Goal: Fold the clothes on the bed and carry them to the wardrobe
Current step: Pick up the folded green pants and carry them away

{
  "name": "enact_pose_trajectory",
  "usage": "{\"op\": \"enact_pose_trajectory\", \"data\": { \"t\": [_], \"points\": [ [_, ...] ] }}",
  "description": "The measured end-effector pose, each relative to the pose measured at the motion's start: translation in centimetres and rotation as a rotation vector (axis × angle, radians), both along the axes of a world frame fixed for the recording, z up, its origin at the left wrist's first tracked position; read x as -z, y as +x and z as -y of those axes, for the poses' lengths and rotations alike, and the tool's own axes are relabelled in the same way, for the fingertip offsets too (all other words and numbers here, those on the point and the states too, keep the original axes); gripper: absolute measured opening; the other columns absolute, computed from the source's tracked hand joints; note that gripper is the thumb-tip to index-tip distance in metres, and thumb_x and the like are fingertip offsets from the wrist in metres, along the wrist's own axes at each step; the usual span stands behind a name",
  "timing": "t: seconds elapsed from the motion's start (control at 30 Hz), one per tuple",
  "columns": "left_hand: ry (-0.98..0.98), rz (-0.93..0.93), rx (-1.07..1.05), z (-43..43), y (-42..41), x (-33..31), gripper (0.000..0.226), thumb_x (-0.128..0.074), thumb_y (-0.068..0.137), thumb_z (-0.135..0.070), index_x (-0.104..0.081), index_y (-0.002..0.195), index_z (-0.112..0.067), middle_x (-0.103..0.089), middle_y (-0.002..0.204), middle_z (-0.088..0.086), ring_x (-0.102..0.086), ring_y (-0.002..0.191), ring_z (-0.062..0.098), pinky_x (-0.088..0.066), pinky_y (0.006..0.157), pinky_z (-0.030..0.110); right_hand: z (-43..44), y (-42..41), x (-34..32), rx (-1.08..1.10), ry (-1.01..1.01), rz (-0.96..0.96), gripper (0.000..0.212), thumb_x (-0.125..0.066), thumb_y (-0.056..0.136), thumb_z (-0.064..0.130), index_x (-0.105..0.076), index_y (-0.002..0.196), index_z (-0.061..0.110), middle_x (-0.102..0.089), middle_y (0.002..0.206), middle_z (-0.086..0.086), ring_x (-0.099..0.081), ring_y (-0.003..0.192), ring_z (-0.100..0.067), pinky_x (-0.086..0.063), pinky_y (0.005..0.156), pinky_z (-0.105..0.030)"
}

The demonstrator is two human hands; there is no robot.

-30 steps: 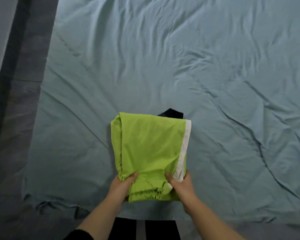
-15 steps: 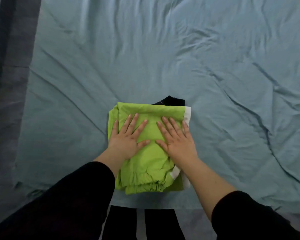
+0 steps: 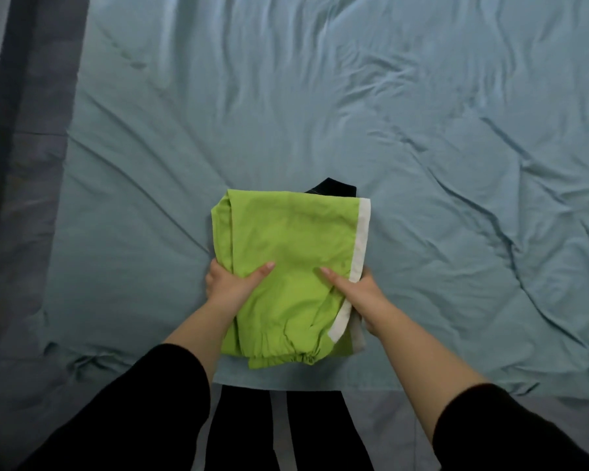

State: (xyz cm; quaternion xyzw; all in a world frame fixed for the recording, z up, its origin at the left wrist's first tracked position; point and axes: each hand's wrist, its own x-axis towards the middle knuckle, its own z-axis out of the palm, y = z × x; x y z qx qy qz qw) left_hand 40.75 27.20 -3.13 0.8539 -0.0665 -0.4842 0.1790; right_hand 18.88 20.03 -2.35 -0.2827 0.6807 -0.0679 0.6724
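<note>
A folded lime-green garment point(image 3: 293, 253) with a white stripe along its right edge lies on top of a small stack near the front edge of the bed. A black garment point(image 3: 334, 186) peeks out from under its far side, and a grey layer point(image 3: 358, 338) shows at the near right corner. My left hand point(image 3: 230, 283) grips the stack's left side, thumb on top and fingers tucked underneath. My right hand point(image 3: 357, 288) grips the right side the same way.
The bed is covered by a wrinkled pale blue sheet point(image 3: 422, 164). A grey-blue strip of bed edge point(image 3: 31, 164) runs down the left side. My black-trousered legs point(image 3: 279, 433) stand against the front edge of the bed.
Half a second ago both hands lay flat and spread on top of the green garment. They have slid back to the stack's near sides and now grip it from the edges.
</note>
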Motion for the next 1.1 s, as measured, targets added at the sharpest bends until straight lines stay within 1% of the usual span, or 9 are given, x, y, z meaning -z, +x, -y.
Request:
{"op": "enact_pose_trajectory", "data": {
  "t": [0.1,0.23,0.3,0.43,0.5,0.57,0.87,1.0,1.1],
  "points": [
    [-0.049,-0.149,-0.112,-0.7,-0.3,-1.1,0.117,-0.088,0.058,-0.048,-0.02,0.146,-0.011,-0.039,0.142,0.004,-0.043,0.13,0.027,-0.037,0.11,0.045,-0.2,0.2,-0.5,0.029,0.023,0.016,0.073,-0.09,0.061,0.032,-0.057,0.123,0.011,-0.069,0.114,-0.007,-0.068,0.099,-0.023,-0.055,0.091,-0.042],
    [-0.045,-0.426,-0.182,-3.6,-1.1,-4.3,0.073,-0.086,0.063,-0.041,-0.059,0.125,-0.011,-0.069,0.109,0.004,-0.067,0.097,0.024,-0.054,0.087,0.039,-2.5,-0.8,-3.1,0.037,0.139,-0.02,0.06,-0.09,0.063,0.028,-0.063,0.111,0.006,-0.071,0.105,-0.011,-0.069,0.094,-0.028,-0.056,0.088,-0.043],
    [-0.042,-0.422,-0.182,-4.7,-1.5,-5.9,0.06,-0.085,0.069,-0.037,-0.061,0.118,-0.013,-0.07,0.098,0.001,-0.067,0.089,0.021,-0.053,0.072,0.03,-4.3,-1.4,-4.9,0.074,0.156,-0.036,0.059,-0.09,0.063,0.027,-0.062,0.11,0.005,-0.072,0.102,-0.013,-0.069,0.091,-0.028,-0.057,0.084,-0.041],
    [-0.062,-0.428,-0.124,-5.8,-2.4,-9.8,0.054,-0.083,0.073,-0.028,-0.061,0.119,-0.009,-0.069,0.092,-0.001,-0.066,0.084,0.018,-0.05,0.063,0.025,-7.8,-2.5,-9.0,0.169,0.162,-0.034,0.05,-0.089,0.064,0.026,-0.064,0.103,0.006,-0.073,0.096,-0.011,-0.07,0.086,-0.025,-0.059,0.074,-0.036],
    [-0.088,-0.429,-0.046,-5.8,-2.7,-12.1,0.052,-0.082,0.074,-0.026,-0.062,0.119,-0.009,-0.068,0.091,-0.001,-0.066,0.082,0.016,-0.049,0.062,0.024,-9.3,-3.2,-11.5,0.242,0.148,-0.008,0.042,-0.088,0.065,0.025,-0.065,0.096,0.009,-0.073,0.09,-0.008,-0.071,0.079,-0.021,-0.058,0.061,-0.029],
    [-0.107,-0.437,0.056,-5.5,-3.1,-14.4,0.05,-0.082,0.075,-0.026,-0.062,0.118,-0.009,-0.069,0.093,-0.001,-0.066,0.083,0.016,-0.05,0.064,0.024,-10.9,-4.0,-14.0,0.321,0.114,0.01,0.041,-0.088,0.066,0.025,-0.066,0.096,0.009,-0.074,0.089,-0.007,-0.071,0.079,-0.02,-0.057,0.058,-0.027],
    [-0.231,-0.469,0.592,-4.5,-9.8,-23.5,0.049,-0.084,0.071,-0.028,-0.064,0.114,-0.015,-0.071,0.095,-0.006,-0.069,0.083,0.012,-0.051,0.062,0.021,-21.5,-9.5,-22.3,0.834,-0.03,0.089,0.06,-0.09,0.058,0.029,-0.066,0.109,0.01,-0.075,0.099,-0.009,-0.072,0.091,-0.027,-0.057,0.086,-0.04],
    [-0.25,-0.52,0.847,-5.4,-15.7,-27.0,0.054,-0.085,0.067,-0.034,-0.065,0.114,-0.015,-0.074,0.095,-0.006,-0.071,0.084,0.013,-0.054,0.066,0.025,-27.2,-13.6,-25.2,1.006,-0.068,0.14,0.07,-0.091,0.047,0.036,-0.068,0.108,0.009,-0.076,0.095,-0.009,-0.073,0.088,-0.025,-0.059,0.079,-0.036],
    [-0.262,-0.545,1.002,-6.6,-21.3,-29.1,0.06,-0.086,0.065,-0.034,-0.065,0.117,-0.012,-0.074,0.098,-0.003,-0.072,0.087,0.016,-0.056,0.075,0.03,-31.2,-17.2,-27.1,1.106,-0.119,0.157,0.076,-0.092,0.044,0.04,-0.068,0.109,0.009,-0.076,0.097,-0.008,-0.073,0.09,-0.026,-0.057,0.086,-0.039]
  ]
}}
